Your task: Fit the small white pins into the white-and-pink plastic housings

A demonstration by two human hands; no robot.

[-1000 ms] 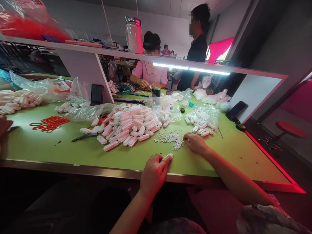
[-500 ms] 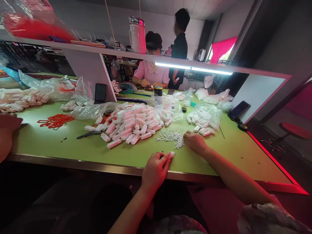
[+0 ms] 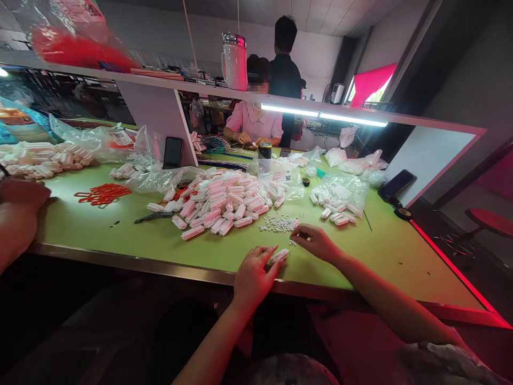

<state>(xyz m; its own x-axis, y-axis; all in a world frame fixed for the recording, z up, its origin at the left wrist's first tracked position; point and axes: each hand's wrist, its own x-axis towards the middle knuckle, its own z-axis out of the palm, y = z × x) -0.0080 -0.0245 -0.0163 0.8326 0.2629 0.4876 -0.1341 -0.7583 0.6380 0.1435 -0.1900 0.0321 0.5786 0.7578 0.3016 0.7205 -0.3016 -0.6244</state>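
My left hand [image 3: 253, 274] rests by the table's front edge, thumb and fingers closed around the sides of a white plastic connector housing [image 3: 279, 256]. This housing is long and blocky, with a row of slots on its upper face. To its right, my right hand [image 3: 316, 242] has thumb and fingertips drawn together low over the table, at the near edge of a scatter of small white plastic pieces [image 3: 277, 223]. Whatever those fingertips pinch is too small to make out. A big heap of similar white housings [image 3: 224, 200] lies beyond my left hand.
Black-handled pliers [image 3: 154, 217] and orange strips [image 3: 102, 194] lie left of the heap. A clear bag [image 3: 344, 187] with more housings is at right, near a leaning phone [image 3: 396, 184]. Another person's hand [image 3: 20, 211] is at far left. A lit shelf [image 3: 433, 120] spans the table.
My right hand has drawn back toward me and left from the small pieces, closer to the housing. My left fingers have shifted, showing more of the housing. The standing person has turned away.
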